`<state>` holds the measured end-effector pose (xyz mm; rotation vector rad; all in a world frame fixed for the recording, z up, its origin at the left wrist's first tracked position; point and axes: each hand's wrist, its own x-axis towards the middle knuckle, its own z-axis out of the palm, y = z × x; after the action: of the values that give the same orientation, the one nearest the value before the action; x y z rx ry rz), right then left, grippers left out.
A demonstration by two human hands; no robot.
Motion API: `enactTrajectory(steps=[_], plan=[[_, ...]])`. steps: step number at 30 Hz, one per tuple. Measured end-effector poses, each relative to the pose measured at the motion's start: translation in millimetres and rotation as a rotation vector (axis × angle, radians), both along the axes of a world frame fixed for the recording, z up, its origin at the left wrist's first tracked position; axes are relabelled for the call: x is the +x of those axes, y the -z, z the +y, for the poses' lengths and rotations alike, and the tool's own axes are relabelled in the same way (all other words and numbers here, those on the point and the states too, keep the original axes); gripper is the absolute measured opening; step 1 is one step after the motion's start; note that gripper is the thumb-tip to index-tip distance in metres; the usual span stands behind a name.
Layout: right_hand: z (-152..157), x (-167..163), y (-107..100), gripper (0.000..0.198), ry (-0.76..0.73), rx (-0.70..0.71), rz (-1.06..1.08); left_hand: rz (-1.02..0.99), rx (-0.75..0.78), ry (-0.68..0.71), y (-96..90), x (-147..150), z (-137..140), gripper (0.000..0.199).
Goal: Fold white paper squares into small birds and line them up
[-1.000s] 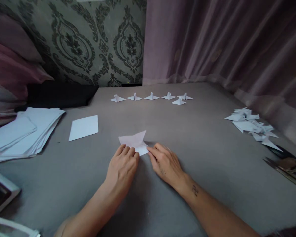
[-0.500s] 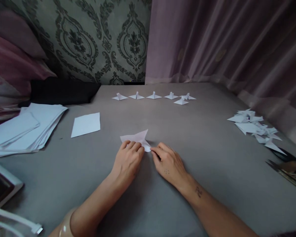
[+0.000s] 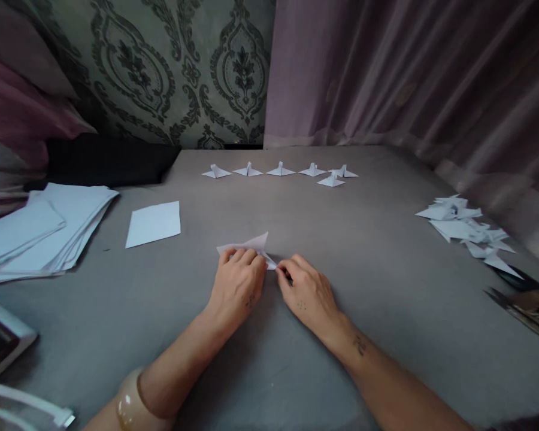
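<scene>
A partly folded sheet of white paper [image 3: 254, 243] lies on the grey table [image 3: 341, 239] in front of me, one pointed flap standing up. My left hand [image 3: 239, 275] is closed over its near side, the fingers bent onto the paper and hiding much of it. At the paper's right tip, my right hand [image 3: 306, 288] pinches the corner between thumb and forefinger. Left of the hands lies a flat square of white paper [image 3: 153, 224].
Several folded paper birds [image 3: 281, 169] stand in a row at the back. More folded birds [image 3: 465, 221] are heaped at the right, beside scissors [image 3: 514, 278]. A paper stack [image 3: 81, 215], a framed device [image 3: 4, 332] and a white cable [image 3: 31, 401] lie at the left.
My left hand has shifted slightly right and turned over the paper. The right hand still pinches the corner. The whole view has tilted a little.
</scene>
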<state>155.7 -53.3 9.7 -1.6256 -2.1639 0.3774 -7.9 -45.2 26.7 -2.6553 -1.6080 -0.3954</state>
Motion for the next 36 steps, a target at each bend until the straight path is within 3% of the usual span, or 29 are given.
enactTrajectory(steps=[8,25,31,36], plan=[[5,7,1,0.017,0.052,-0.105,0.183,-0.053,0.026,-0.012,4.6,-1,3,0.028],[13,2,-4,0.011,0.114,-0.205,0.189,-0.067,0.014,-0.017,8.9,0,5,0.026],[5,14,-8,0.020,0.001,-0.132,0.233,-0.077,0.026,-0.026,10.7,0,6,0.026],[-8,14,-13,0.041,-0.155,-0.065,0.043,-0.077,0.019,-0.020,10.2,-1,6,0.026]])
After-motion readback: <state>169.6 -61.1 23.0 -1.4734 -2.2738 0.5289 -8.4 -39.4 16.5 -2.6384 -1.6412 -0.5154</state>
